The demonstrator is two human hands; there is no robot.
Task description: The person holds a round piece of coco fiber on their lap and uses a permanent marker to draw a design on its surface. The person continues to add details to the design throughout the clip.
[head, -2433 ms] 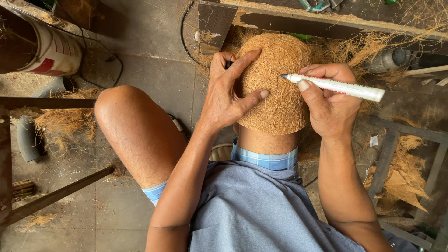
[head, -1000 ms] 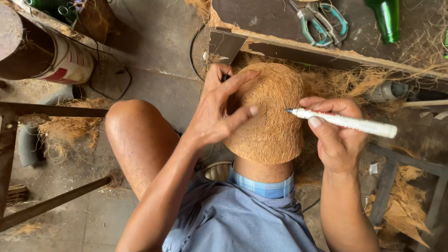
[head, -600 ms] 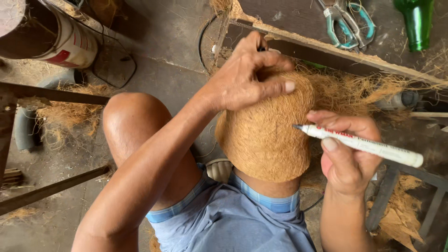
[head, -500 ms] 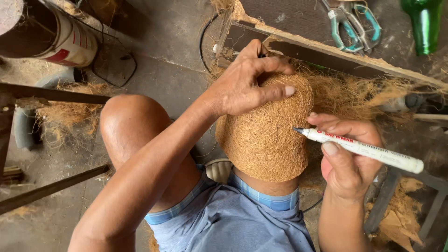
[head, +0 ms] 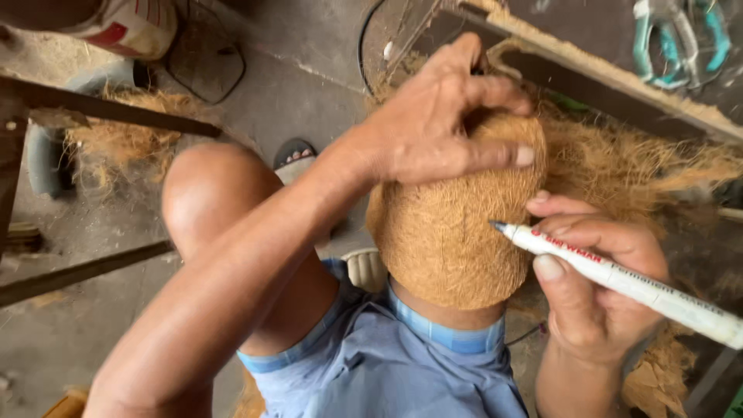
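The coconut husk [head: 453, 232] sits on my right knee, just under the workbench edge [head: 588, 73], a rounded brown fibrous shell. My left hand [head: 441, 128] has shifted: a moment ago it lay along the husk's left side with the fingers spread, and now it is clamped over the top, fingers curled around the crown. That steadies the husk from above and leaves the whole near face bare toward the pen. My right hand [head: 596, 286] is closed around a white marker pen [head: 619, 279], and its dark tip has come in to the husk's right flank; I cannot tell whether it touches.

Loose coir fibre [head: 619, 162] is heaped just behind the husk. Teal-handled scissors [head: 681, 42] lie on the bench. At the upper left a white and red bucket [head: 128, 23] shows only its lower wall, so I cannot see what is in it.
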